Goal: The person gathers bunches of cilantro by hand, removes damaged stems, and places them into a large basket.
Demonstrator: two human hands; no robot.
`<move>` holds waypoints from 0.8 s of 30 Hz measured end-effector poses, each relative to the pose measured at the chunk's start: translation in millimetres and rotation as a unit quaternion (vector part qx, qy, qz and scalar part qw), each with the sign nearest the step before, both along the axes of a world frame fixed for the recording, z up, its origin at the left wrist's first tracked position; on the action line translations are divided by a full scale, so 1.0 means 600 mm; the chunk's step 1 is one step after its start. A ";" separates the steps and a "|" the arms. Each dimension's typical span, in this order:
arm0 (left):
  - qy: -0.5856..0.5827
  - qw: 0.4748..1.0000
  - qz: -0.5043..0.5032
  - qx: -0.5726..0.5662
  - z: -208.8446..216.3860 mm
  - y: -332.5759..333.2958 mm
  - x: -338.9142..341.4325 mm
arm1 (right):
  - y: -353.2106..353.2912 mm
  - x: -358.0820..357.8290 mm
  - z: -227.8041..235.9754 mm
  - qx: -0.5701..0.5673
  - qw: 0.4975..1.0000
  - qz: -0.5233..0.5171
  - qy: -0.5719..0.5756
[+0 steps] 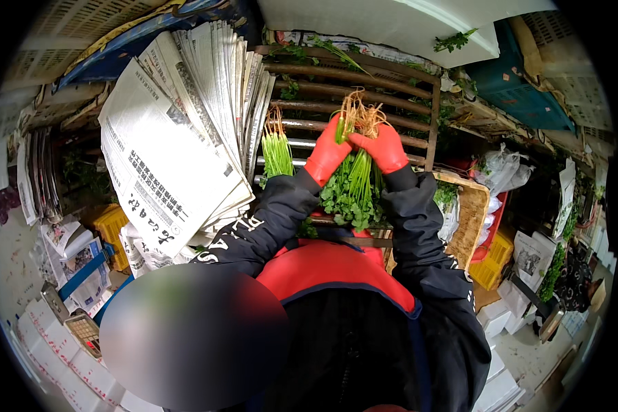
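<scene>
Left hand (327, 154): red glove, closed around the herb bunch (353, 178) just below its roots.
Right hand (384, 147): red glove, clamped on the same stems from 3 o'clock.
Bunch: upright, roots up, over the slatted rack (309, 103).
Newspapers (178, 137): stacked at 9 o'clock.

Slatted wooden rack (364, 86) of brown round bars, side rail on right. Small bunch of green stems (277, 147) with roots up lies on bars near left edge. Stack of folded newspapers (178, 137) leans over rack's left edge. Loose green sprigs (292, 51) at far edge. Woven basket (468, 216) just beside right edge
</scene>
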State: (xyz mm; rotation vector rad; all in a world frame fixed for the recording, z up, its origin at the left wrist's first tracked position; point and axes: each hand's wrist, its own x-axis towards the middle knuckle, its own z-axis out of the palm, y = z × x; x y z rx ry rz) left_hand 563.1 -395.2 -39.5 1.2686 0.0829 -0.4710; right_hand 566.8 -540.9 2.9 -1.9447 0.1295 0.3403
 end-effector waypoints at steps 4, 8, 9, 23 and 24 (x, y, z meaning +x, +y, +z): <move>-0.049 0.984 -0.023 0.171 0.007 -0.004 0.001 | 0.007 0.009 -0.003 -0.077 0.997 0.002 0.003; -0.016 0.993 -0.095 -0.065 0.017 0.015 -0.002 | 0.001 0.005 -0.004 0.095 0.991 -0.035 0.088; 0.005 0.992 -0.107 -0.064 0.018 0.019 -0.002 | 0.001 0.003 -0.005 0.104 0.993 -0.001 0.052; 0.091 0.980 -0.020 -0.175 0.008 0.041 -0.012 | -0.004 -0.021 -0.022 0.144 0.987 -0.067 0.032; 0.098 0.974 -0.009 -0.204 0.007 0.041 -0.013 | -0.005 -0.022 -0.021 0.128 0.988 -0.080 0.043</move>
